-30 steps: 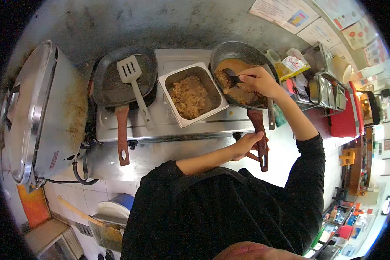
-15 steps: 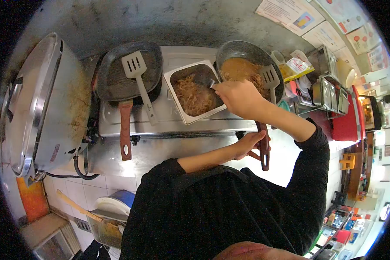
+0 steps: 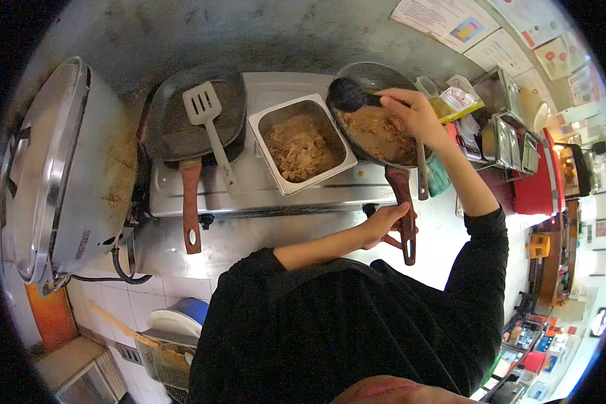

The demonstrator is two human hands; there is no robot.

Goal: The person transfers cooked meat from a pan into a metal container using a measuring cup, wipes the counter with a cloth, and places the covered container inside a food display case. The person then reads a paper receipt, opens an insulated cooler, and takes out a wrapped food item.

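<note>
Right hand point(image 3: 417, 120) gripping a black round-bowled ladle point(image 3: 345, 94), bowl at the left rim of the dark round frying pan point(image 3: 369, 71), right of centre, brown food inside. Left hand point(image 3: 384, 225) wrapped round its reddish-brown handle point(image 3: 407, 244), past the stove's front edge. Square steel container point(image 3: 322, 178) mid-frame, just beside pan; strip of silver metal stove point(image 3: 256, 188) exposed left of it. Yellow-white packet point(image 3: 459, 99) upper right: red script, not reliably readable.

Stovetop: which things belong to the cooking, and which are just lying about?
Likely in use:
Black ladle, in right hand
Round frying pan, left hand on handle
Steel food pan

Apparently idle:
Square frying pan
Slotted spatula resting on it
</note>
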